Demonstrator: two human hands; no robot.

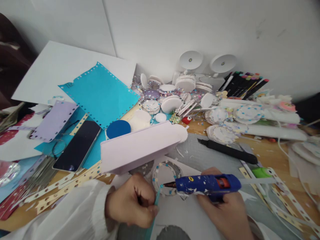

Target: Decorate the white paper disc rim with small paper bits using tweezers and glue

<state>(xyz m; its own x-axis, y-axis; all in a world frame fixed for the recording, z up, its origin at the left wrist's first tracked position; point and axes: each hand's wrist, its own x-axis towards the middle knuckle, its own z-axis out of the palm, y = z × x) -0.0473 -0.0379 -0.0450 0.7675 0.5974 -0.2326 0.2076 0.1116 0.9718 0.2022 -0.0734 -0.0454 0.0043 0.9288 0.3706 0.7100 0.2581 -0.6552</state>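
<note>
My right hand (222, 210) is wrapped round a blue hot glue gun (200, 184), a clear glue stick (257, 181) sticking out of its back. The gun's dark nozzle points left and meets the tip of slim teal tweezers (155, 208). My left hand (133, 201) is closed on these tweezers, with a tiny blue piece at their tip. Just behind the nozzle lies a white disc (163, 176) ringed with small blue and pale pieces. Both hands are over a white sheet (175, 210).
A pale lilac box-like piece (140, 145) stands behind my hands. A black craft knife (227, 150) lies to the right. On the left are a phone (78, 145) and a blue punched sheet (100, 95). Decorated discs (185, 83) and markers (243, 85) crowd the wall side.
</note>
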